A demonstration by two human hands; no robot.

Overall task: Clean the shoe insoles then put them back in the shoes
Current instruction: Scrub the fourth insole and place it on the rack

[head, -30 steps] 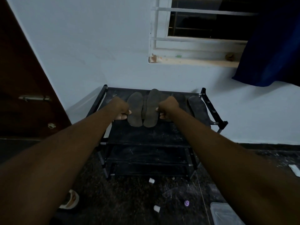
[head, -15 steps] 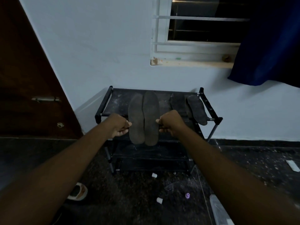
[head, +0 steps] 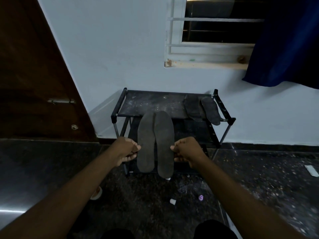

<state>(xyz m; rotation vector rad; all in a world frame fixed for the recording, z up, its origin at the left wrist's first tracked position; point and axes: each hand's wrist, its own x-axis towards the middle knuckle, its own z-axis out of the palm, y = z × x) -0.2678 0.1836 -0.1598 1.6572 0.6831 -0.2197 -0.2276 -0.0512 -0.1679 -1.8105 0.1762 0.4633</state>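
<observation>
Dark grey flat insoles (head: 146, 140), which lay on top of the black metal-framed shoe rack (head: 120, 104) a second ago, now hang in front of it, side by side and clear of the shelf. My left hand (head: 126, 150) pinches the left one's outer edge and my right hand (head: 187, 150) pinches the right one's, both grips closed on them. I judge they're coming off for cleaning. At the rack's right end lies a second dark pair of insoles (head: 193, 107). On the floor in front of the rack sit a small white cap (head: 173, 201) and a purple cap (head: 200, 197). No shoes show.
</observation>
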